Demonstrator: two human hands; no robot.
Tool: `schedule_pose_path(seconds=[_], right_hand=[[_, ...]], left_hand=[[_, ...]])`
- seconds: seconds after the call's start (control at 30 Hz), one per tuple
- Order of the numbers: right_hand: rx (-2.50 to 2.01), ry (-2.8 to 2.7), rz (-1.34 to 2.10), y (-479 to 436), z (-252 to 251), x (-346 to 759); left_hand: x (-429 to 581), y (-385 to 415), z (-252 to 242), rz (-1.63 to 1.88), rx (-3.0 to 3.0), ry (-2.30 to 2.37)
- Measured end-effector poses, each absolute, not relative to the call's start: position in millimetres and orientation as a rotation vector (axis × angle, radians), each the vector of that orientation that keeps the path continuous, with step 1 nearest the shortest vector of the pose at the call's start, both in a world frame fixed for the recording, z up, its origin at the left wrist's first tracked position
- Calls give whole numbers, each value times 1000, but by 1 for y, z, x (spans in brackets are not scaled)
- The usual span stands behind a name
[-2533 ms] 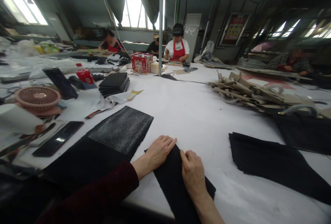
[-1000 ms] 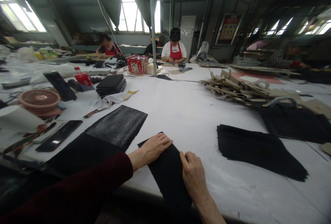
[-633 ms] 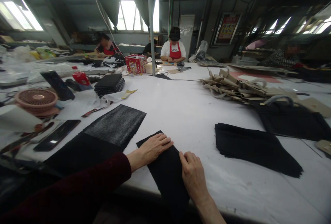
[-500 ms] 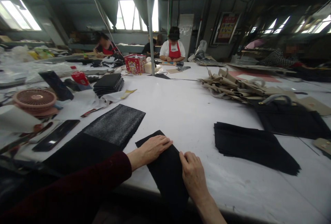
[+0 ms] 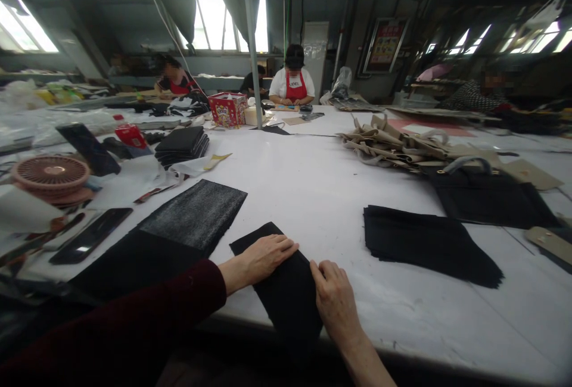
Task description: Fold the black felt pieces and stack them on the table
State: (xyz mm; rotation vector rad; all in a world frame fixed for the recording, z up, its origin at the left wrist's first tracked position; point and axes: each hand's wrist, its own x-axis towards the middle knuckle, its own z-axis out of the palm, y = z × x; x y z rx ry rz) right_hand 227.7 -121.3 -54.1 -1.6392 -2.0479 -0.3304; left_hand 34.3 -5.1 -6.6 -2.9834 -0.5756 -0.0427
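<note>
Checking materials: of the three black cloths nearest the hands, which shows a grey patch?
The leftmost cloth, grey at its far end; the piece under the left hand and rightmost stack show none.

We are counting one left hand [image 5: 266,256] and one right hand [image 5: 335,295]. Beneath them, we are registering one black cloth panel [image 5: 290,300]. We are tallying one fan [image 5: 51,171], one flat phone [image 5: 92,236], one red bottle [image 5: 129,135], one red box [image 5: 227,110] and one black handled bag [image 5: 491,201]. We are logging one folded black stack [image 5: 181,146] and one layered black stack [image 5: 426,246]. We are listing at least four other people [image 5: 292,84], one pole [image 5: 250,36] and one framed poster [image 5: 384,46].
</note>
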Motion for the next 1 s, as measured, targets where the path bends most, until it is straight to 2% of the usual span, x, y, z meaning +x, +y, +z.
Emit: schedule_pose_path(seconds=[0.7,1.0], right_hand=[[-1609,-2083,-298,-135,-57,242],[-1596,-2109,-284,-141,-56,247]], left_hand=[[48,-18,2,35,-2988,-520],[51,-22,0,-39,-2995,-418]])
